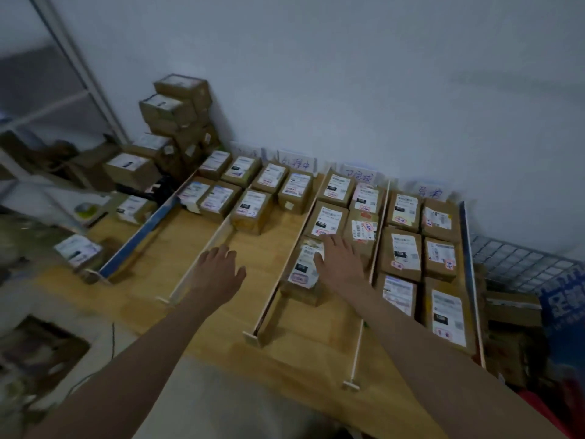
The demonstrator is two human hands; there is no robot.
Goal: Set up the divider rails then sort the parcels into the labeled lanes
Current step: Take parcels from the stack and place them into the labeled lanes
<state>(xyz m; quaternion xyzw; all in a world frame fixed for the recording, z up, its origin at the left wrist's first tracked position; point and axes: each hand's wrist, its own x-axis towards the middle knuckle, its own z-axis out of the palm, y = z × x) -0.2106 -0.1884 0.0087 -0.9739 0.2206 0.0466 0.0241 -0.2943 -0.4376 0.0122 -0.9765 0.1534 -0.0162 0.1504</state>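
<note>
The right hand (340,258) rests flat, fingers spread, on a parcel (304,267) in the third lane; the left hand (218,267), open, seems to hover empty at 9 o'clock. A careless shove could knock the rail (278,274) askew.

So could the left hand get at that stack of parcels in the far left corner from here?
Probably not without stepping over: the left hand hovers mid-table, and the stack lies beyond the blue rail.
</note>
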